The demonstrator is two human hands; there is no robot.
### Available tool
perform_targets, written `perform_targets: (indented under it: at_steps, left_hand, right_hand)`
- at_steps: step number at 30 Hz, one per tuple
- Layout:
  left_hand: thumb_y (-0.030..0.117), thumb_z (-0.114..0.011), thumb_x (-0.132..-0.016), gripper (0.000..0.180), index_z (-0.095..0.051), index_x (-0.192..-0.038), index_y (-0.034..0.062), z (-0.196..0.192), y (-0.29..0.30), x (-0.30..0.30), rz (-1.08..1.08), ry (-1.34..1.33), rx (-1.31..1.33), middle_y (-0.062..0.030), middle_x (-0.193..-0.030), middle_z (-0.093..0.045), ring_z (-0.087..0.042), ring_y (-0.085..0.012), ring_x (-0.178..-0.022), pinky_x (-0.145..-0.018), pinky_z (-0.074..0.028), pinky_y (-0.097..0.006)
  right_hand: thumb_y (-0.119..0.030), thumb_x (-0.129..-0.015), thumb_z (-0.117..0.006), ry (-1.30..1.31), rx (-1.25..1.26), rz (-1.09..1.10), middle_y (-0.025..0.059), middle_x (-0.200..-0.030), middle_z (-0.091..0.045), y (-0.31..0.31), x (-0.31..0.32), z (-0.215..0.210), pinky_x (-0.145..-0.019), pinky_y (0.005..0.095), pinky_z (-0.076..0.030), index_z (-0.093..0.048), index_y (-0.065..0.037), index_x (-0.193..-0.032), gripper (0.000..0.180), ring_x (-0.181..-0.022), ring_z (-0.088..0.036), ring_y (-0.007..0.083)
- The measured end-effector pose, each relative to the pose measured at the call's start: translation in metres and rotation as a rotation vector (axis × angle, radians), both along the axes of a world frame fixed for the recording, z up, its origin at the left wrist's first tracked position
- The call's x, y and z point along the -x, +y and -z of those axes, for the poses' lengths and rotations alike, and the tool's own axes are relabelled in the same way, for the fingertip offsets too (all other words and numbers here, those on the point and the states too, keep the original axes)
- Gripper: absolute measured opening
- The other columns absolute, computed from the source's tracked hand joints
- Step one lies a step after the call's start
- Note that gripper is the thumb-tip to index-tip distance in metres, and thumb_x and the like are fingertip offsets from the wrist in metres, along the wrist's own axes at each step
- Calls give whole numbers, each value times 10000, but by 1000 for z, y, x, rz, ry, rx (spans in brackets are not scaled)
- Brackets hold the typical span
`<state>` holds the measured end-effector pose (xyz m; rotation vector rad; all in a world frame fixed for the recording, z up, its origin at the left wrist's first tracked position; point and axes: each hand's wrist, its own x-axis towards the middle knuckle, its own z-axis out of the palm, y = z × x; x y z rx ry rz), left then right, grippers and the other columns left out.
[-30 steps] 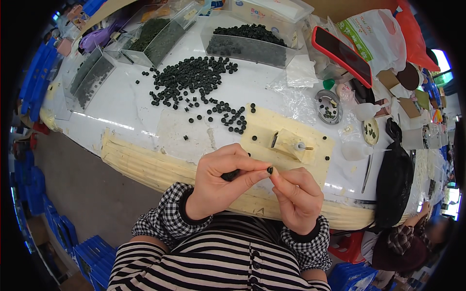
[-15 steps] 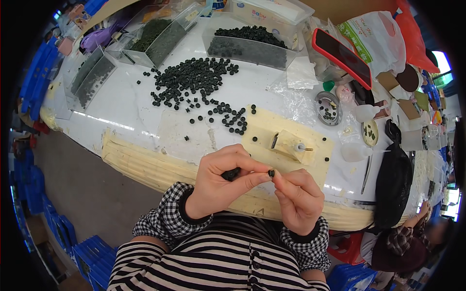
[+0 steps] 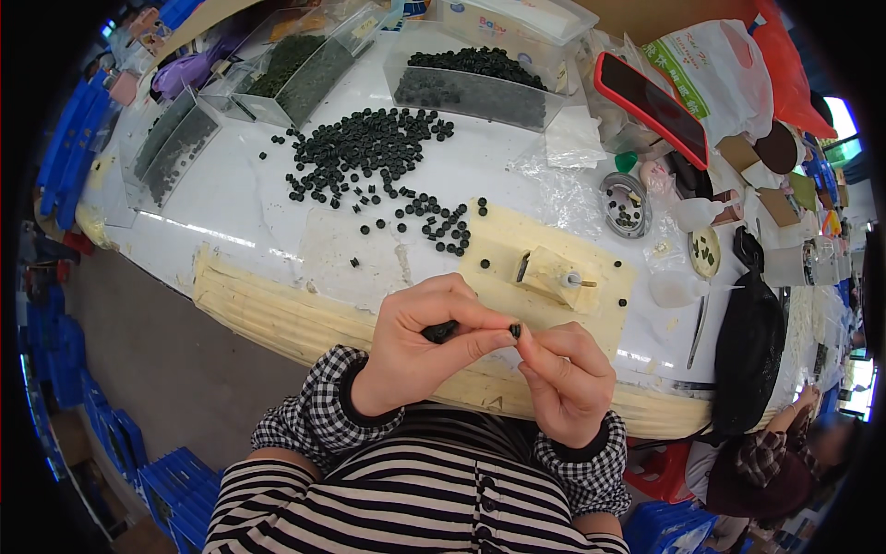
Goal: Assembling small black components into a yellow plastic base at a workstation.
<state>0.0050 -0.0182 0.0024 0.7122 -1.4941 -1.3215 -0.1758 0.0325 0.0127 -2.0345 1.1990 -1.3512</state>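
Note:
Over the table's front edge, my left hand (image 3: pixel 420 337) pinches a small black ring-like part (image 3: pixel 515 330) between thumb and forefinger. More dark pieces (image 3: pixel 440 331) are tucked inside its curled fingers; how many is hidden. My right hand (image 3: pixel 568 374) is closed, its fingertips pressed against the same part from the right. Just beyond lies a cream board (image 3: pixel 517 226) carrying a block-shaped fixture (image 3: pixel 554 277) with a metal pin. Loose black spool-like parts (image 3: pixel 365 148) are heaped farther back, with a smaller scatter (image 3: pixel 448 226) reaching the board.
Clear bins (image 3: pixel 471 106) of dark pieces line the back. On the right are a red-cased phone (image 3: pixel 651 111), a round dish (image 3: pixel 625 208), a squeeze bottle (image 3: pixel 678 289), tweezers (image 3: pixel 697 332) and a black bag (image 3: pixel 749 342). A padded strip (image 3: pixel 277 309) edges the table. Another person sits at lower right.
My right fingertips have shifted very slightly against the small black part. Both hands otherwise keep their places, and the things on the table are unchanged.

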Motion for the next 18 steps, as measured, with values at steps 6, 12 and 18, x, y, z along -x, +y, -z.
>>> perform_targets:
  at_steps: [6,12,18]
  left_hand:
    - [20,-749,-767,162,-737,-925,54,-2,0,0,-3,-16,-12,-6,-733,-620,-502,-70,-658,-580,-382,-205]
    - [19,-751,-765,162,-737,-922,53,-1,0,-1,-5,-28,-12,-9,-740,-624,-506,-71,-658,-582,-386,-205]
    - [27,-747,-776,146,-727,-921,43,-2,0,0,7,-8,-28,4,-717,-586,-471,-60,-639,-577,-367,-202]
  right_hand:
    - [80,-701,-707,-8,-15,-13,67,-890,-646,0,0,-1,-595,272,-464,-689,-44,-1110,427,-696,-576,184]
    - [82,-705,-706,-9,-16,-15,68,-886,-645,0,0,-1,-590,271,-463,-690,-44,-1106,420,-696,-577,183]
    - [72,-727,-703,-51,-10,1,71,-893,-643,1,-2,2,-576,265,-450,-681,-41,-1120,409,-676,-558,175]
